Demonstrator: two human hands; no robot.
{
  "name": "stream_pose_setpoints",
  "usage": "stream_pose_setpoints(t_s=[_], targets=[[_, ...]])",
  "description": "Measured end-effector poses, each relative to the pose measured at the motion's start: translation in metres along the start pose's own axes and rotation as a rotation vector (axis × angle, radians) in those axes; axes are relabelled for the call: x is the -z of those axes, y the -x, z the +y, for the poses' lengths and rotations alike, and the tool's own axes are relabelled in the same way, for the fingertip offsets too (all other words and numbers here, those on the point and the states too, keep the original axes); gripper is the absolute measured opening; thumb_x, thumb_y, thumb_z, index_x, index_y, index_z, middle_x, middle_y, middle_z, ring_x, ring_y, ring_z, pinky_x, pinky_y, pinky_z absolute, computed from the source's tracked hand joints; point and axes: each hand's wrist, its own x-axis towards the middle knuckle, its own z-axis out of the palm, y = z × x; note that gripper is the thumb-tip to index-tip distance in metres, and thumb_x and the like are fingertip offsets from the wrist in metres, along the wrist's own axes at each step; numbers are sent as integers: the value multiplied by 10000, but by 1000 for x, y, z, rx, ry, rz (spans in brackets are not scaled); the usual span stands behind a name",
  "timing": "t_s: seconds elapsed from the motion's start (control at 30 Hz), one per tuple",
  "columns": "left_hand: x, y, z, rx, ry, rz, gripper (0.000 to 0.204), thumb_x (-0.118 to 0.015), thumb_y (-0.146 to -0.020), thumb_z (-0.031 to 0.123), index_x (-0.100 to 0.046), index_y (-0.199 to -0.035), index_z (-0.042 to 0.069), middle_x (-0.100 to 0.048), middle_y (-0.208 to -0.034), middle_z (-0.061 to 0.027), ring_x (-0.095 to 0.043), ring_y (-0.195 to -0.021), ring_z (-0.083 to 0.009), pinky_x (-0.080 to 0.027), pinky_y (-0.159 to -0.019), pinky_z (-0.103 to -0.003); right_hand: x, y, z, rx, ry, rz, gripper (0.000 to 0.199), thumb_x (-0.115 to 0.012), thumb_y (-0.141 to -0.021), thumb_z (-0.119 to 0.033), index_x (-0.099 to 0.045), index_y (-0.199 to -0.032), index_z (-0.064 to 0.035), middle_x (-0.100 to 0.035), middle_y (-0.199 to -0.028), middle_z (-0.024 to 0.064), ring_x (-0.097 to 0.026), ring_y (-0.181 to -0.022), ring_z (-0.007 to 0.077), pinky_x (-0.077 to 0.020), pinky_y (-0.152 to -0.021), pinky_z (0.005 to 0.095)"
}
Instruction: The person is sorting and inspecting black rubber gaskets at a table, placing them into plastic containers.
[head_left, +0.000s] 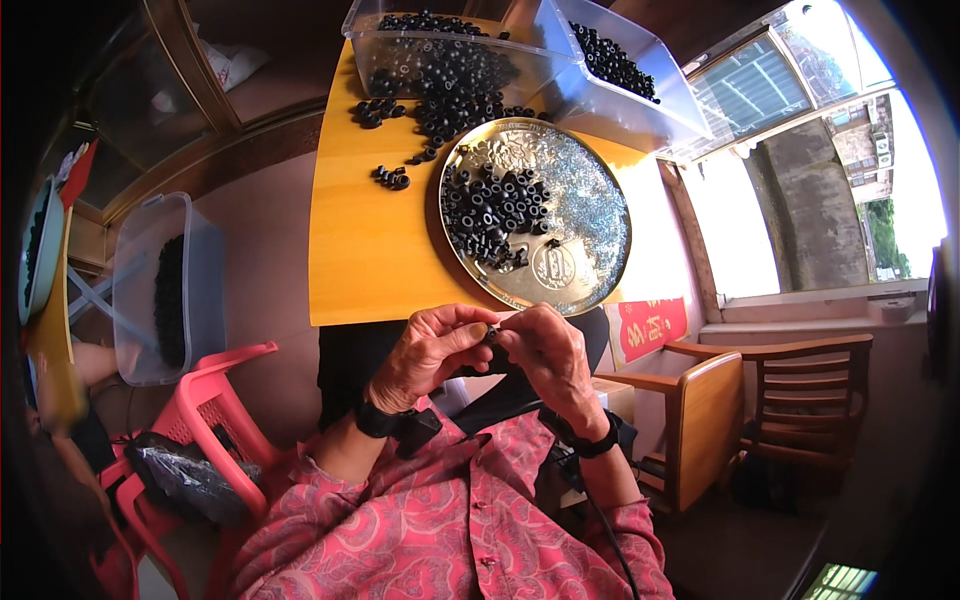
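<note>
Tabletop rings [492, 210]; hands [495, 350] hiding one.

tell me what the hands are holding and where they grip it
Both hands, the left hand and the right hand, pinch one small black ring-shaped piece between their fingertips. Which part of it they grip is too small to tell.

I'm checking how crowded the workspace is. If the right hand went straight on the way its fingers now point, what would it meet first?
The right hand points left, its fingertips at a small black ring. It would meet that ring at once, then the left hand pinching it from the other side. They look touching, though depth is unclear.
</note>
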Motion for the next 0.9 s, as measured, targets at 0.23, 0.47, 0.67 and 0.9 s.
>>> stream_pose_setpoints(t_s=[0.23, 0.47, 0.67, 0.9], targets=[[0, -3, 6, -94, 60, -11, 252, -623, -941, 141, -629, -1144, -9, -680, -950, -86, -663, -775, -115, -562, -717, -255, 34, -21, 13, -296, -50, 168, 120, -643, -897, -97, -635, -965, 1, -638, -734, 51, -604, -635, 99, -491, -590, 251], [8, -16, 12, -212, 125, -3, 211, -603, -945, 104, -625, -1115, -18, -659, -907, -106, -640, -745, -153, -544, -692, -309, 37, -49, 64, 36, 473, 376, 98, -617, -850, -53, -639, -945, -54, -593, -809, 136, -601, -689, 282, -485, -633, 370], [11, -17, 13, -213, 129, 2, 202, -596, -949, 98, -625, -1110, -19, -657, -938, -100, -646, -757, -147, -554, -693, -297, 29, -61, 63, -73, 529, 362, 108, -628, -854, -108, -646, -958, -88, -596, -909, 163, -614, -802, 353, -489, -699, 443], [9, -17, 14, -202, 99, 21, 192, -599, -949, 102, -630, -1099, -14, -656, -961, -97, -646, -766, -131, -555, -690, -270, 26, -65, 63, -100, 522, 344, 65, -650, -841, -132, -651, -871, -75, -584, -869, 147, -615, -749, 331, -494, -677, 429]])
